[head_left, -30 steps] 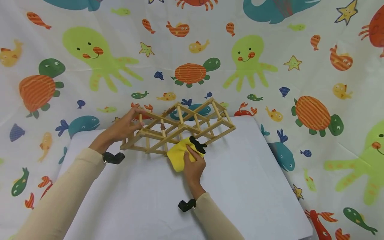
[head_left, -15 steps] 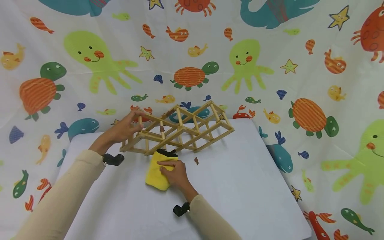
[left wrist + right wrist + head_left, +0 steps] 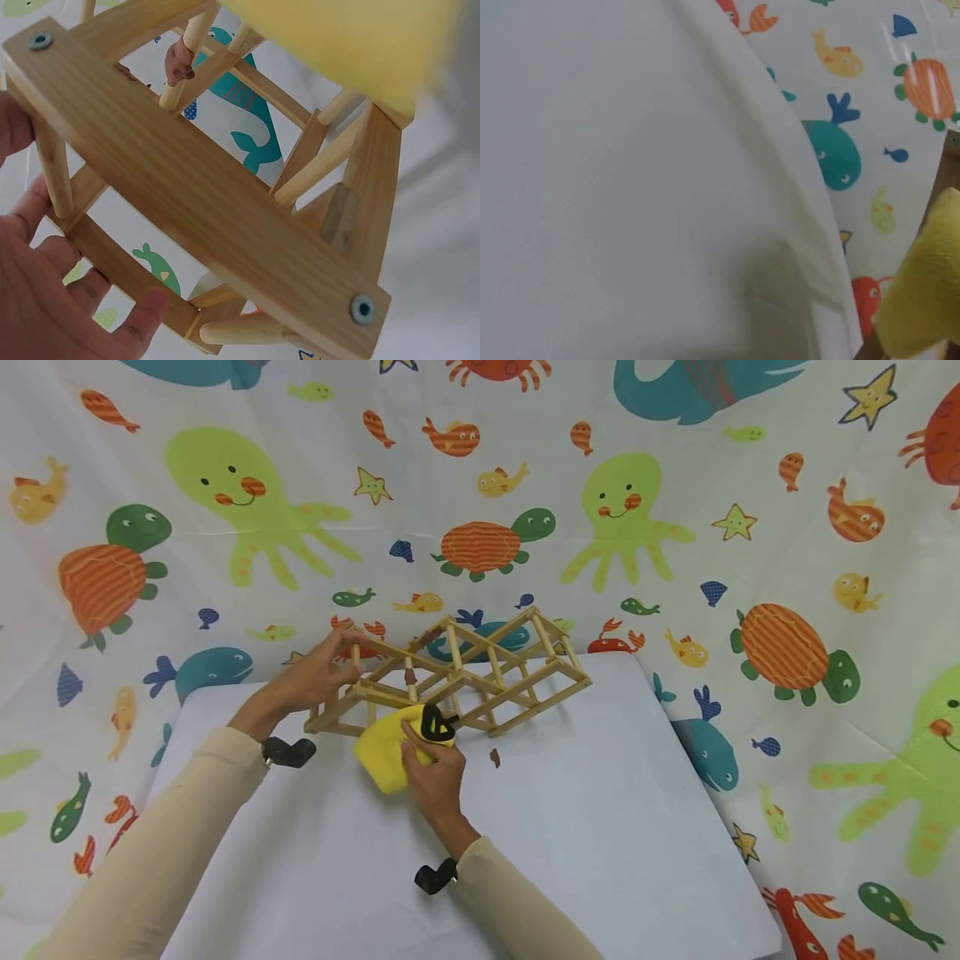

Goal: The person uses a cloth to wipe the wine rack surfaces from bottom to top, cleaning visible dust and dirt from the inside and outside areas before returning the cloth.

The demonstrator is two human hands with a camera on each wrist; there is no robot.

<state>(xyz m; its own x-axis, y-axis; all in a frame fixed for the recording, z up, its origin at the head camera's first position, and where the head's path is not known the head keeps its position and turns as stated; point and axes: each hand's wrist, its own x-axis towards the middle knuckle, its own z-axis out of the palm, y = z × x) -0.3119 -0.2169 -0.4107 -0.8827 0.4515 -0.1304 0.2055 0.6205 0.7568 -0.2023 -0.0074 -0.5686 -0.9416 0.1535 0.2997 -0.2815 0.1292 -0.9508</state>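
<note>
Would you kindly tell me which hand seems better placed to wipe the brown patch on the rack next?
Probably the right hand: it holds the yellow cloth near the brown patch, while the left hand grips the wooden rack.

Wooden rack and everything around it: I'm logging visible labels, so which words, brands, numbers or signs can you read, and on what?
None can be read.
Wooden rack and its bolts: no lettering visible.
Yellow cloth: its black looped part shows no clear letter.
Backdrop: sea-creature pictures, no text.
Black wrist devices: too small to tell.
</note>
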